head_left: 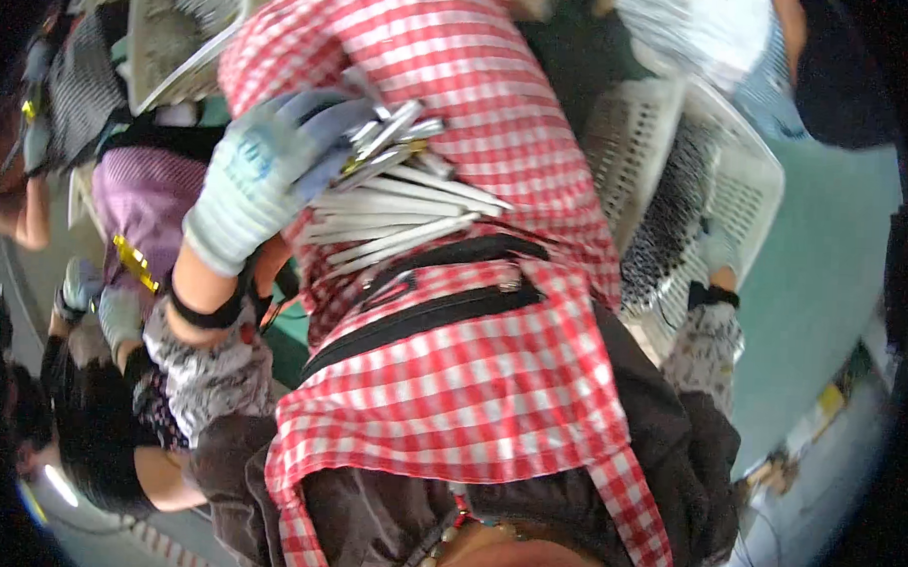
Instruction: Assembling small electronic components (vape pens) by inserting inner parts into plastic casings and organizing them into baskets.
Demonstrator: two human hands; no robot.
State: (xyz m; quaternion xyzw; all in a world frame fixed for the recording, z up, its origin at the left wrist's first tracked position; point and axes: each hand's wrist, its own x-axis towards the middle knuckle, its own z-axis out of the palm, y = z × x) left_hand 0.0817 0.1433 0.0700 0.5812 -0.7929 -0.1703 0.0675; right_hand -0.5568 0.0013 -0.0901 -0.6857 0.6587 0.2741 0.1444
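Observation:
My left hand (268,162), in a pale knit glove with grey-blue fingers, is closed round a bunch of shiny silver and gold pieces (389,136) above my lap. White slender tapered sticks (397,207) fan out below these pieces, over the red-and-white checked apron (450,403). Whether the sticks join the shiny pieces is hidden by the fingers. On the right, my right hand (719,251), also gloved, reaches to a white perforated basket (752,184). Its fingers are too small and blurred to read. Many thin dark and grey pieces (672,201) fill the basket.
Another white basket (147,63) with thin pieces stands at the upper left. Several co-workers sit close by, one with gloved hands (104,296) at the left. A purple cloth (152,203) lies beside my left forearm. Green floor (826,237) shows right of the basket.

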